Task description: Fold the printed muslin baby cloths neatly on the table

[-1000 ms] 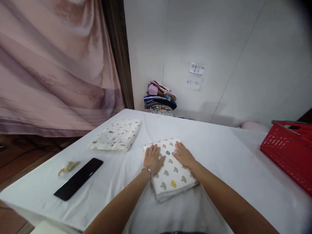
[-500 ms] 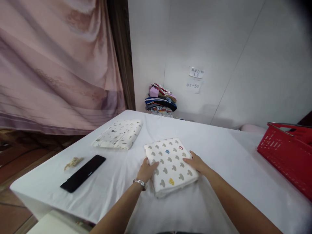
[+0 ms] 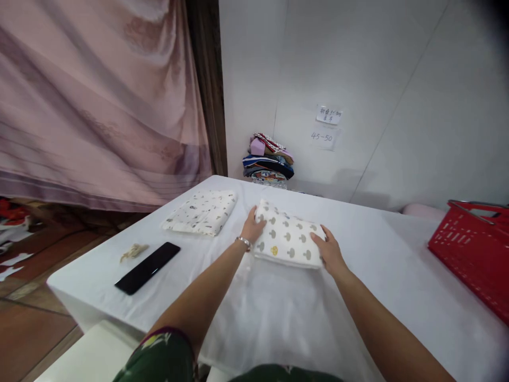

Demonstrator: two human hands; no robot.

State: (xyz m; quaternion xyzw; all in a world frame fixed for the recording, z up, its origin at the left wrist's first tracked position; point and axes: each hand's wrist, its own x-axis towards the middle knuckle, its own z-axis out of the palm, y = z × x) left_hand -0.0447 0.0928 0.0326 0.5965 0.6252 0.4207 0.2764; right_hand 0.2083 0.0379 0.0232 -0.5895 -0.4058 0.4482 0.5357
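A folded white cloth with grey mushroom-like prints (image 3: 289, 235) is held between both my hands, just above or on the white-covered table (image 3: 369, 276). My left hand (image 3: 253, 227) grips its left end, fingers curled under the edge. At the right end my right hand (image 3: 328, 249) clasps the cloth, with the thumb on top. A second folded white cloth with small prints (image 3: 202, 212) lies flat to the left, a short gap from my left hand.
A black phone (image 3: 148, 260) and a small beige scrap (image 3: 133, 251) lie near the table's left edge. A red plastic basket (image 3: 473, 249) stands at the right. A pile of folded clothes (image 3: 268, 162) sits by the wall behind. Pink curtain at left.
My hands went from pressing flat on the cloth to gripping its two ends, and the cloth has moved away from me toward the far side, turned crosswise.
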